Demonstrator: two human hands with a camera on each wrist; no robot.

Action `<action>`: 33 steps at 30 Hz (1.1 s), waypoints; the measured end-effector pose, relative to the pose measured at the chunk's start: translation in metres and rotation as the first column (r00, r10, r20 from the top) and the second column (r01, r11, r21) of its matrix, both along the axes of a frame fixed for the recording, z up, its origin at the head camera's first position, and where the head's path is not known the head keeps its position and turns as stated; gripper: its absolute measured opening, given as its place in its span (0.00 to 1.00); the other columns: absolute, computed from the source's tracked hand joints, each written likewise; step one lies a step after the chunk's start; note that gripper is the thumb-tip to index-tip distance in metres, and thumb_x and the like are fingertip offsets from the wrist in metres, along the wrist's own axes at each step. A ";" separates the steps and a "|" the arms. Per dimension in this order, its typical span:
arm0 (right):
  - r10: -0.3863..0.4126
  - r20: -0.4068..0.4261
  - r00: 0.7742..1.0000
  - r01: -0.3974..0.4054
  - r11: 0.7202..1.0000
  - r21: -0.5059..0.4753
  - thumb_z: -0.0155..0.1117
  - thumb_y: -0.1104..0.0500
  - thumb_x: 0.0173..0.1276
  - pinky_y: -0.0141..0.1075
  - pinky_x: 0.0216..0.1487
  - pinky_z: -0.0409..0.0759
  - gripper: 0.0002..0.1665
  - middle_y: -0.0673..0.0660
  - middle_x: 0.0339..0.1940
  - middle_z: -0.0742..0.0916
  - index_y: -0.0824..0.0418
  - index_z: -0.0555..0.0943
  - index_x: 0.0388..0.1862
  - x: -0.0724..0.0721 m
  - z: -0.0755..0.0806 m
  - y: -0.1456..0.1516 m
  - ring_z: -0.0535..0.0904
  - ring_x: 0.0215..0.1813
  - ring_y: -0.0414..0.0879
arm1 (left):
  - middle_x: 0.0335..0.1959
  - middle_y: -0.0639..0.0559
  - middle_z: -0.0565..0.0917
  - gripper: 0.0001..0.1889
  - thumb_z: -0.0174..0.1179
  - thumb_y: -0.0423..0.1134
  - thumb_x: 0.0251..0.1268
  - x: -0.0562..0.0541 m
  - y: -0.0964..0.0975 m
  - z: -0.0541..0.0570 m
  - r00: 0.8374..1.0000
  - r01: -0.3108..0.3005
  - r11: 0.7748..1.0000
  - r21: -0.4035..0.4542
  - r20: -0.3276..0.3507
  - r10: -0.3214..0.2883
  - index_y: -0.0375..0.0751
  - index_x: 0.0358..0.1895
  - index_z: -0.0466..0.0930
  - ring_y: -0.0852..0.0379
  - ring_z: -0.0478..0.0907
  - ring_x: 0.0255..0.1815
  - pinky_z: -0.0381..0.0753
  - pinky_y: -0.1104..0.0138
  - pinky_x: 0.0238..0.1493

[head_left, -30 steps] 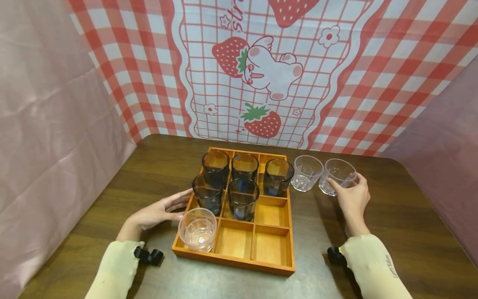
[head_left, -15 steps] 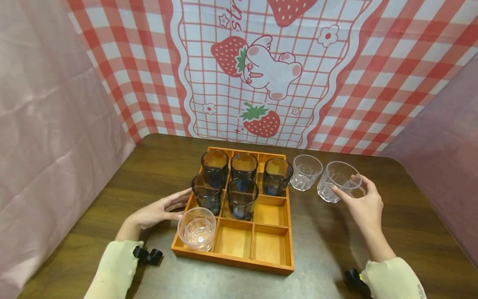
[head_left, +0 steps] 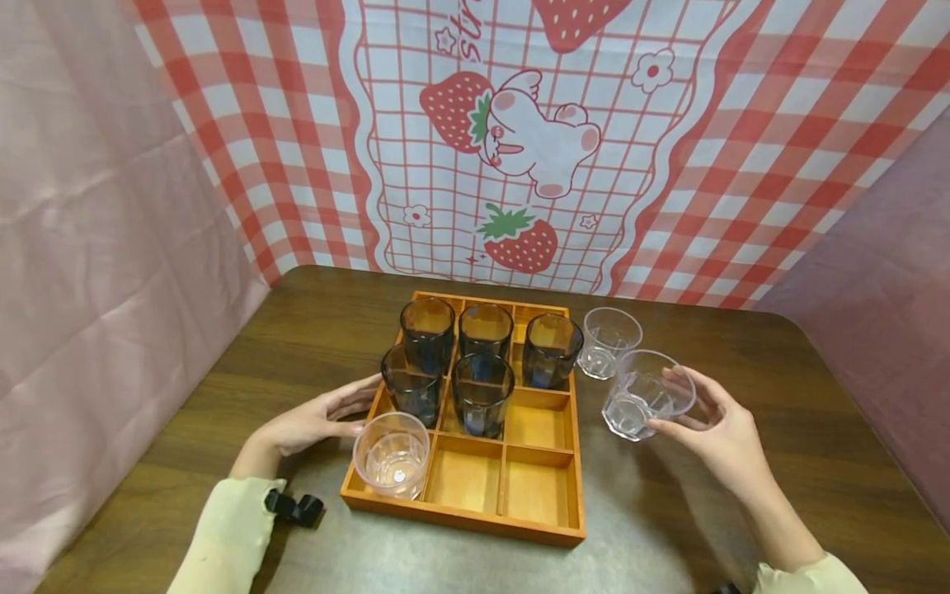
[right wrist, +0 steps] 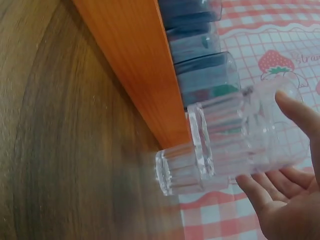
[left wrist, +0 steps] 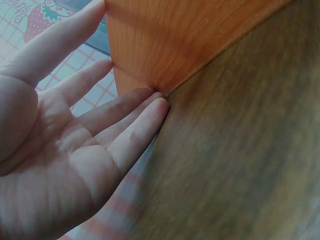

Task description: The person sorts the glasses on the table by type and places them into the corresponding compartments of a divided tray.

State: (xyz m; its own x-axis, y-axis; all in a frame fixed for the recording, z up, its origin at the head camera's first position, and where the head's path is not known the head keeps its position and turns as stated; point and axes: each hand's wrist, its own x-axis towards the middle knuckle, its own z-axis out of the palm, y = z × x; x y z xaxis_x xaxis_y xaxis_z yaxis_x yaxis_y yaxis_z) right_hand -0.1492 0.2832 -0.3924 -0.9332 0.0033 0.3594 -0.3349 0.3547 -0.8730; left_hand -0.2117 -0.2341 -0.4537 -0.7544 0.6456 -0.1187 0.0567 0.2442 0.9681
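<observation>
In the head view my right hand [head_left: 716, 429] grips a clear cup [head_left: 641, 400] between thumb and fingers, tilted and held above the table right of the wooden tray [head_left: 467, 517]. The right wrist view shows that cup [right wrist: 235, 132] raised off the tabletop. My left hand [head_left: 315, 425] rests at the tray's left side, and in the left wrist view its straight fingers [left wrist: 137, 135] touch the outer wall [left wrist: 165, 45]. Several dark cups [head_left: 482, 400] stand in the tray's compartments. One clear cup [head_left: 393, 462] sits in the front left compartment.
Another clear cup [head_left: 604, 346] stands on the table [head_left: 319, 305] just right of the tray's back corner. A checked strawberry cloth [head_left: 519, 239] hangs behind the table. Pink cloths [head_left: 126, 289] hang at both sides.
My right hand has lifted the clear cup from beside the other one and brought it forward and left, tilting it. My left hand has stayed at the tray.
</observation>
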 end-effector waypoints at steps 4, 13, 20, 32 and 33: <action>0.116 -0.012 0.993 -0.116 0.993 -0.020 0.71 0.79 0.49 0.21 0.49 0.79 0.42 0.36 0.54 0.84 0.63 0.72 0.65 0.004 0.001 -0.003 0.79 0.55 0.27 | 0.77 0.29 0.48 0.43 0.59 0.38 0.68 0.000 0.000 0.000 1.000 -0.002 1.000 0.000 0.002 0.002 0.36 0.78 0.40 0.30 0.47 0.76 0.51 0.39 0.72; 0.264 -0.064 0.962 -0.265 0.964 -0.005 0.71 0.83 0.43 0.23 0.51 0.79 0.45 0.41 0.57 0.84 0.77 0.68 0.64 0.012 0.002 -0.021 0.79 0.58 0.30 | 0.77 0.29 0.49 0.43 0.59 0.37 0.68 0.000 0.000 -0.001 1.000 0.002 1.000 0.003 0.003 -0.003 0.37 0.78 0.40 0.30 0.47 0.76 0.51 0.39 0.72; 0.368 -0.089 0.926 -0.372 0.928 -0.031 0.73 0.81 0.42 0.25 0.52 0.80 0.46 0.46 0.59 0.83 0.77 0.68 0.64 0.020 -0.003 -0.048 0.78 0.59 0.32 | 0.77 0.29 0.48 0.43 0.58 0.37 0.69 -0.001 -0.002 -0.002 1.000 0.009 1.000 0.002 -0.001 -0.009 0.37 0.78 0.40 0.30 0.47 0.76 0.51 0.39 0.72; 0.440 -0.021 0.898 -0.440 0.897 -0.035 0.77 0.74 0.45 0.30 0.53 0.81 0.45 0.56 0.59 0.83 0.71 0.70 0.64 0.024 -0.010 -0.100 0.76 0.60 0.31 | 0.77 0.30 0.48 0.43 0.59 0.37 0.68 0.000 -0.001 -0.001 1.000 -0.005 1.000 -0.003 0.015 0.005 0.39 0.78 0.40 0.31 0.47 0.77 0.52 0.39 0.72; 0.439 -0.011 0.898 -0.439 0.898 -0.030 0.77 0.73 0.45 0.30 0.53 0.82 0.45 0.60 0.59 0.82 0.70 0.70 0.64 0.024 -0.009 -0.104 0.76 0.60 0.31 | 0.77 0.30 0.48 0.43 0.59 0.37 0.68 0.000 -0.001 -0.001 1.000 -0.005 1.000 -0.004 0.014 0.005 0.39 0.78 0.41 0.31 0.47 0.77 0.52 0.39 0.72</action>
State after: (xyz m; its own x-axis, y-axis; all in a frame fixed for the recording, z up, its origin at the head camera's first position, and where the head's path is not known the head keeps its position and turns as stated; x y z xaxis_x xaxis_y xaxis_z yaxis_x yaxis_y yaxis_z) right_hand -0.1248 0.1797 -0.4018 -0.8411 -0.3953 0.3691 -0.4533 0.1433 -0.8797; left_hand -0.2120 -0.2353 -0.4543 -0.7560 0.6411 -0.1320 0.0420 0.2488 0.9676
